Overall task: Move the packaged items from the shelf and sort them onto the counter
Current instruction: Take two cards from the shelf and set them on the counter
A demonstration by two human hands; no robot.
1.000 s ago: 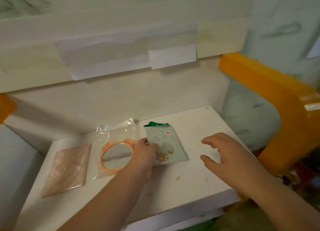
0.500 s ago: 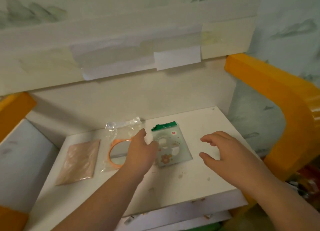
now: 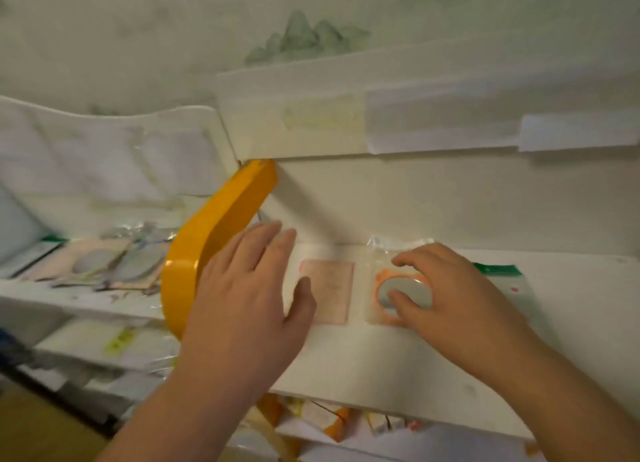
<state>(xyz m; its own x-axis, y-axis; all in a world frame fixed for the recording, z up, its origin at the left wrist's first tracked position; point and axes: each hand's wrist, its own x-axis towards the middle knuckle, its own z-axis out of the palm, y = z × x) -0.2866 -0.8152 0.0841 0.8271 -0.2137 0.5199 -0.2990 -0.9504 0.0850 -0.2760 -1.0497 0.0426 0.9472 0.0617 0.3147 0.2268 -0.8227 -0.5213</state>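
Note:
Three packets lie in a row on the white counter (image 3: 374,361). At the left is a flat pink packet (image 3: 329,288), in the middle a clear bag with an orange-rimmed round mirror (image 3: 410,288), and at the right a green-topped packet (image 3: 502,273), partly hidden by my right hand (image 3: 457,295). That hand arches over the mirror bag, its thumb tip on the mirror face and its fingers above the rim. My left hand (image 3: 249,305) spreads flat over the counter's left end, beside the pink packet, and holds nothing.
A curved orange bracket (image 3: 214,240) stands between the counter and a white shelf (image 3: 69,292) at the left, where several more mirror packets (image 3: 114,264) lie. A ledge overhangs the counter. Lower shelves hold more packets (image 3: 332,423).
The view has swung left, bringing the shelf into sight. My left hand left the green packet and moved past the pink one. My right hand shifted left, from bare counter to over the mirror bag.

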